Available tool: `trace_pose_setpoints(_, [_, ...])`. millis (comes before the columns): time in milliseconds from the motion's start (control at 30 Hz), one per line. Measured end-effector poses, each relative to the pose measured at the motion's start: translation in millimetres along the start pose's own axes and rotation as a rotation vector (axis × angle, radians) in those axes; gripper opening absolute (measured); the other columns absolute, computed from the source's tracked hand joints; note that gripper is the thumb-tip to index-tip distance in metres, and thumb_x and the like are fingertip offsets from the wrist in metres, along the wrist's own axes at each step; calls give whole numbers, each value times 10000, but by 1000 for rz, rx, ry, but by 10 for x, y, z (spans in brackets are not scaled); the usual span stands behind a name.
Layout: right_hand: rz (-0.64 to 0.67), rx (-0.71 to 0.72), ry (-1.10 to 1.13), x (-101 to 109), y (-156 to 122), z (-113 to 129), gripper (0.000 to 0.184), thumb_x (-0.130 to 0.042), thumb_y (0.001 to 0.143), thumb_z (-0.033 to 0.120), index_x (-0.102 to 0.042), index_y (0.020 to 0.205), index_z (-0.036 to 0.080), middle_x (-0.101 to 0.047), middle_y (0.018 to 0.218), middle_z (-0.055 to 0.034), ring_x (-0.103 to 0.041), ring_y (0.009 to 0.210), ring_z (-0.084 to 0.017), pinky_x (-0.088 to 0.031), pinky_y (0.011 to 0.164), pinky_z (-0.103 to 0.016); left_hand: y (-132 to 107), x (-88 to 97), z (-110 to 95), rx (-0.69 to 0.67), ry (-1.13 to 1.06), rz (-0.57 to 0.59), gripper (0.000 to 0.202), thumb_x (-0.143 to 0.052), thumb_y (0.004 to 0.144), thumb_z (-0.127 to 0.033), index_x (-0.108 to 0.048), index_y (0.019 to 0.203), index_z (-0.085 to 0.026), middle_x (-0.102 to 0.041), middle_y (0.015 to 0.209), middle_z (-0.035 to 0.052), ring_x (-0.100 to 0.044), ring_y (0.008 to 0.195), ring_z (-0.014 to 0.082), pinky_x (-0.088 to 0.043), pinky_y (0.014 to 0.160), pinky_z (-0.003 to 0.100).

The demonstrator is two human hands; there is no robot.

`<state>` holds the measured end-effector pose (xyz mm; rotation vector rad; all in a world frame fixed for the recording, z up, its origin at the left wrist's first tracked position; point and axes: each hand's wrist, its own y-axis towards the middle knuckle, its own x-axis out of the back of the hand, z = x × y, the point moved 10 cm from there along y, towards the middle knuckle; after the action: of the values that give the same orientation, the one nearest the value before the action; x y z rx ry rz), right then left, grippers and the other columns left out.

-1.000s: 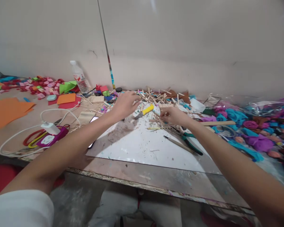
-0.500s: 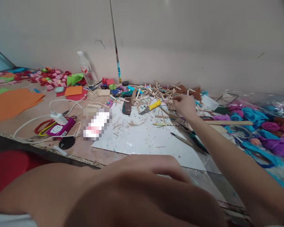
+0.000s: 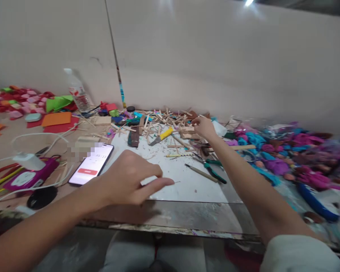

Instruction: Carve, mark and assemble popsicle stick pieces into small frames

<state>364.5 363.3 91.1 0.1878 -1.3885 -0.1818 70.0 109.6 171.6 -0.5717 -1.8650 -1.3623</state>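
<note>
Two hands: the left hand (image 3: 130, 181) hangs half open, empty, near the phone (image 3: 91, 164), its writing too small to read. The right hand (image 3: 204, 126) touches the sticks (image 3: 161, 121) by the wall (image 3: 215, 56) — grip unclear.

The one head-worn view looks forward and down from the near side of the white sheet (image 3: 187, 181), facing the wall (image 3: 215, 68) behind it. It sits close: the left hand (image 3: 127, 181) at the sheet's near edge looms large, the right hand (image 3: 204, 126) at its far edge small, the table (image 3: 187, 217) spreading either side.
</note>
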Motion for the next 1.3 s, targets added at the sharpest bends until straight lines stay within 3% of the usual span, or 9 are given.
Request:
trace_pose_setpoints(167, [46, -159, -88, 317, -180, -702, 375, -677, 1022, 380, -653, 1342, 186, -660, 1362, -115, -686, 1148, -258, -602, 960, -472, 103, -407, 1075, 398, 306, 141, 508, -479, 1059, -577, -742, 821, -214, -681, 654, 40, -640, 643, 196, -354, 580, 296])
trace_pose_setpoints(300, [40, -151, -40, 218, -300, -609, 378, -673, 1024, 380, -649, 1350, 189, -653, 1377, -119, -681, 1160, -260, -598, 970, -480, 270, -644, 1798, 480, 389, 197, 223, -591, 1033, -291, -738, 1142, -163, -715, 1202, 155, -662, 1169, 300, -530, 846, 358])
trace_pose_setpoints(433, [50, -171, 36, -86, -286, -321, 370, -666, 1029, 382, -650, 1348, 194, -654, 1376, -120, -682, 1155, -254, -598, 970, -476, 257, -883, 2216, 563, 368, 276, 295, -676, 1019, -359, -676, 1225, -148, -693, 1222, 99, -693, 1072, 230, -607, 925, 430])
trace_pose_setpoints(667, [155, -334, 244, -309, -105, -229, 405, -691, 1013, 380, -640, 1360, 177, -654, 1366, -125, -684, 1159, -264, -600, 961, -477, 98, -763, 1858, 529, 169, 176, 206, -552, 1059, -248, -734, 1123, -176, -713, 1207, 97, -687, 1102, 216, -553, 1009, 397])
trace_pose_setpoints(767, [169, -390, 404, -294, -109, -216, 406, -689, 1013, 386, -643, 1355, 171, -659, 1359, -116, -685, 1151, -272, -602, 957, -480, -4, -732, 1692, 528, 53, 147, 237, -546, 1002, -181, -776, 1053, -204, -737, 1137, 80, -703, 1047, 218, -539, 965, 350])
trace_pose_setpoints(933, [94, -460, 673, -112, -225, -153, 409, -686, 1016, 380, -634, 1367, 175, -656, 1360, -120, -688, 1146, -262, -606, 950, -481, -68, -671, 1590, 583, -107, 38, 199, -606, 951, -235, -789, 1022, -204, -742, 1163, 92, -673, 1137, 278, -508, 1023, 423])
trace_pose_setpoints(1133, [-75, -311, 1013, 367, -744, 204, 391, -686, 1014, 380, -643, 1339, 166, -684, 1319, -117, -708, 1107, -251, -616, 927, -463, 92, -561, 1352, 677, -468, -157, 276, -696, 943, -398, -776, 1125, -207, -776, 1170, 98, -721, 994, 227, -568, 908, 378])
trace_pose_setpoints(1233, [-22, -162, 1174, 362, -1148, 580, 418, -813, 873, 415, -692, 1208, 198, -771, 1224, -113, -759, 1046, -293, -643, 860, -433, 93, -725, 1198, 710, -712, -172, 535, -700, 934, -514, -677, 1350, -179, -764, 1162, 129, -740, 947, 217, -602, 802, 346])
trace_pose_setpoints(1300, [16, -91, 1233, 286, -1369, 787, 463, -864, 788, 491, -716, 1131, 218, -798, 1171, -109, -769, 1036, -316, -646, 835, -436, 62, -883, 1091, 711, -865, -127, 525, -696, 927, -520, -701, 1301, -151, -771, 1071, 124, -742, 902, 209, -613, 759, 327])
